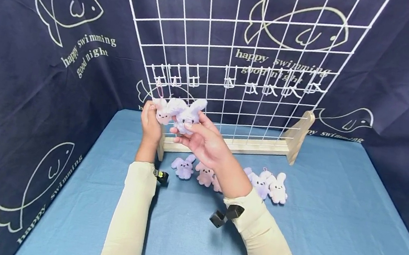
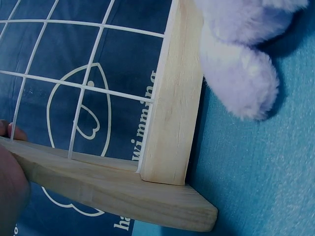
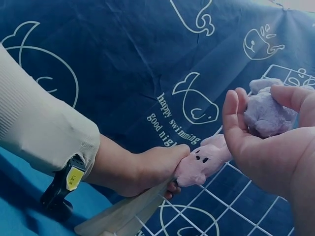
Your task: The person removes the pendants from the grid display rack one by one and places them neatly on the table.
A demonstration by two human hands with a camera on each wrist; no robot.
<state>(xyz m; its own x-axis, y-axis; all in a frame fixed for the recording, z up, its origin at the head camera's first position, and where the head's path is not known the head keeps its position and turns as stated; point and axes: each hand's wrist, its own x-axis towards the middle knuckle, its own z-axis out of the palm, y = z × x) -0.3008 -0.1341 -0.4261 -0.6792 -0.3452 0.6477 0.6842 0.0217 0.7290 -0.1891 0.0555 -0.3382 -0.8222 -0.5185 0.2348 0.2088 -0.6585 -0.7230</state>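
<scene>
In the head view my right hand [image 1: 206, 143] pinches a lavender plush bunny [image 1: 189, 117] in front of the rack's left side, thumb over its front. The right wrist view shows that plush bunny [image 3: 269, 113] between thumb and fingers. Just left of it, a pink plush bunny [image 1: 163, 112] hangs by a pink bead chain [image 1: 160, 89] from a left-end hook. My left hand [image 1: 151, 125] grips the rack's left wooden foot [image 2: 118, 191], with fingers and thumb on opposite sides of the wood. The pink plush overlaps this hand [image 3: 160, 169] in the right wrist view.
The white wire grid rack [image 1: 234, 32] carries a row of several hooks [image 1: 230, 81]. Before it on the blue table lie several plushes, among them a lavender one [image 1: 184, 168], a pink one [image 1: 204, 175] and a pale one [image 1: 278, 189]. The right foot [image 1: 298, 135] is wooden too.
</scene>
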